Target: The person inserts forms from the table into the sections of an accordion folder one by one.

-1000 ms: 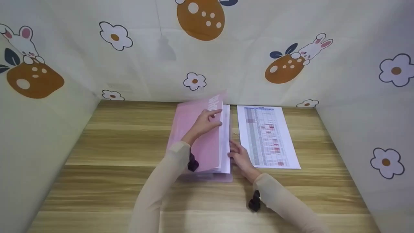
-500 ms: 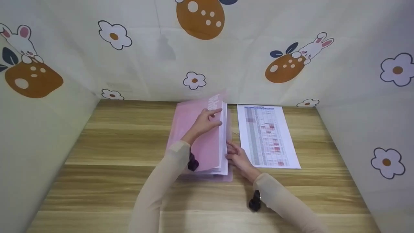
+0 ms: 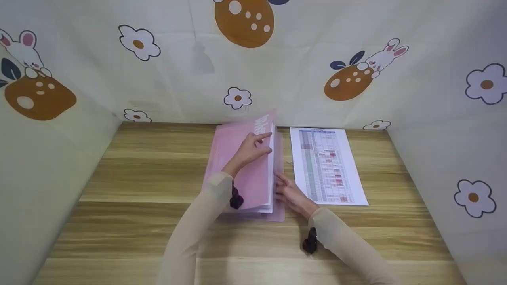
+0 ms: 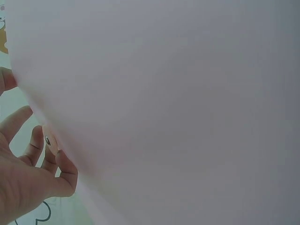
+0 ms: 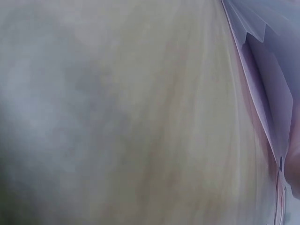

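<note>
Pink and see-through at its margins, the folder (image 3: 255, 178) lies on the wood-grain tabletop (image 3: 138, 178), its far end close to the patterned wall sheet (image 3: 170, 59) and a printed page (image 3: 326, 170) just beside it on the right. Its front cover is raised over a stack of white sheets (image 3: 271, 200), and a strip of the back cover (image 3: 279, 215) shows beyond them. The left hand (image 3: 249, 150) has its fingers clamped on the front cover's free edge; the right hand (image 3: 291, 196) touches the stack's outer edge, its fingers slightly apart. A second ago the sheets reached almost to the back cover's edge; now only a thin margin peeks out, and the right hand has shifted left with them, while the left hand looks unmoved. White lettering (image 3: 262, 124) near the front cover's far corner is too blurred to read, and the page's table, with its blue header and red-tinted cells, is too small to make out
</note>
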A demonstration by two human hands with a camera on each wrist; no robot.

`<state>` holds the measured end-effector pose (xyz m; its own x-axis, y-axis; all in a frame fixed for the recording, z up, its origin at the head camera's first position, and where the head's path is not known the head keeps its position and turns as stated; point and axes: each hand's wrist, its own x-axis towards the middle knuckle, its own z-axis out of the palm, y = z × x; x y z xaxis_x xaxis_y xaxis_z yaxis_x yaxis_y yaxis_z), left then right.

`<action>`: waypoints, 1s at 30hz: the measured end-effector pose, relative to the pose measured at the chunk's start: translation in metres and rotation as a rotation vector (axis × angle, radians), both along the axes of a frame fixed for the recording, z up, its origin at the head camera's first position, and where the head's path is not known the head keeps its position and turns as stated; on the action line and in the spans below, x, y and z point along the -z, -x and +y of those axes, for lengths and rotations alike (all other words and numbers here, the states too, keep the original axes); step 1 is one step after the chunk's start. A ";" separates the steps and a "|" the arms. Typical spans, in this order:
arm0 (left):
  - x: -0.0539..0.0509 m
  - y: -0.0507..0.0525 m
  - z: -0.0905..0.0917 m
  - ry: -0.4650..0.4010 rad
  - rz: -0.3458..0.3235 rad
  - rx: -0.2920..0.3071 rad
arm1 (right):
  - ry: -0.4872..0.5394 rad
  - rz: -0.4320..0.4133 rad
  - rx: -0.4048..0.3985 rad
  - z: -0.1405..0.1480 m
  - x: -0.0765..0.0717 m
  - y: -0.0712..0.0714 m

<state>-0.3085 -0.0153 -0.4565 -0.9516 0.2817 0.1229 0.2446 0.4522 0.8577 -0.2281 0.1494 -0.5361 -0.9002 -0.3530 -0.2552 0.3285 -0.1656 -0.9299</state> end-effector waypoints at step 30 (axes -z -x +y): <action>-0.002 -0.001 0.001 -0.016 0.027 -0.001 | -0.172 0.088 0.126 0.002 0.002 0.009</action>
